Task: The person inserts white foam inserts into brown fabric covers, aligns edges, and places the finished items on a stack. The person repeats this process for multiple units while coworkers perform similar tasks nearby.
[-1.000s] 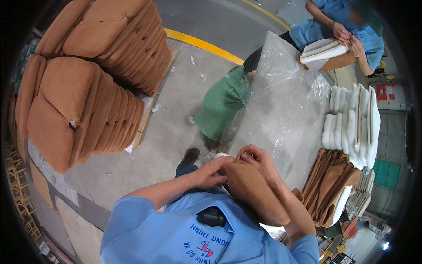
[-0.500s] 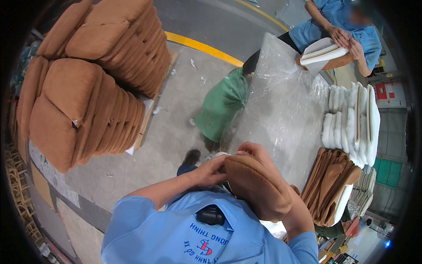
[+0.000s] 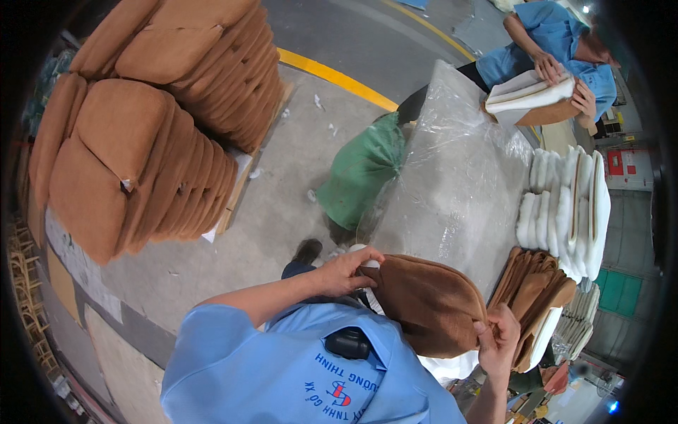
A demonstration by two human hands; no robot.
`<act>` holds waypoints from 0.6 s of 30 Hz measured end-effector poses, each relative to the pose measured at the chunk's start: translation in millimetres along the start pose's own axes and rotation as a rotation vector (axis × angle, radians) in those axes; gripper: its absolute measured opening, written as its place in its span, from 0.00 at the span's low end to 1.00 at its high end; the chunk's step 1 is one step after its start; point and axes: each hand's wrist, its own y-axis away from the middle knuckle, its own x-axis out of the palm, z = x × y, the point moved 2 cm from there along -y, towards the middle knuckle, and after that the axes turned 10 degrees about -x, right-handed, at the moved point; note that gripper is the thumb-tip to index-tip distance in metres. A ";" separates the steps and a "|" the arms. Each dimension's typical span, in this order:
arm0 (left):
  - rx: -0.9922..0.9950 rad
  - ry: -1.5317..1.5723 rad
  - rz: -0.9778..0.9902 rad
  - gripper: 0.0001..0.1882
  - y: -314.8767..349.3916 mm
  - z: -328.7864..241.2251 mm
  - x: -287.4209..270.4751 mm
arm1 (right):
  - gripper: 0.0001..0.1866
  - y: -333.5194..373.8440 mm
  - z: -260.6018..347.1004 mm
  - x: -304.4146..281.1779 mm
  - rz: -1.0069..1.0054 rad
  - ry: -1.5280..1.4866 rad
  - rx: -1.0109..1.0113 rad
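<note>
A brown fabric cushion is held in front of my body, its broad face turned up. White filling shows at its left end, beside my left hand, whose fingers are closed on that end. At the cushion's right edge, my right hand pinches the brown cloth between thumb and fingers. The underside of the cushion is hidden. Beyond it stretches a table covered in clear plastic film.
Brown cushions stand in tall stacks on a pallet at the left. Folded brown covers and white padding lie along the table's right side. A green sack leans at its left. Across the table, a co-worker handles a half-covered cushion.
My right hand has moved from the cushion's left end to its right edge. The cushion has turned and now lies more spread out between both hands. The co-worker's hands have moved apart.
</note>
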 end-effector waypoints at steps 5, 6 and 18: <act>0.075 -0.078 0.028 0.29 -6.3 -3.1 -2.3 | 0.10 34.3 -17.3 12.0 0.049 -0.050 0.007; 0.075 -0.097 0.014 0.29 -7.0 -4.4 -2.1 | 0.11 31.0 -13.3 12.8 0.070 -0.046 0.009; -0.046 0.136 0.080 0.36 -13.3 -4.9 0.0 | 0.17 -45.4 40.7 35.9 0.179 0.082 -0.444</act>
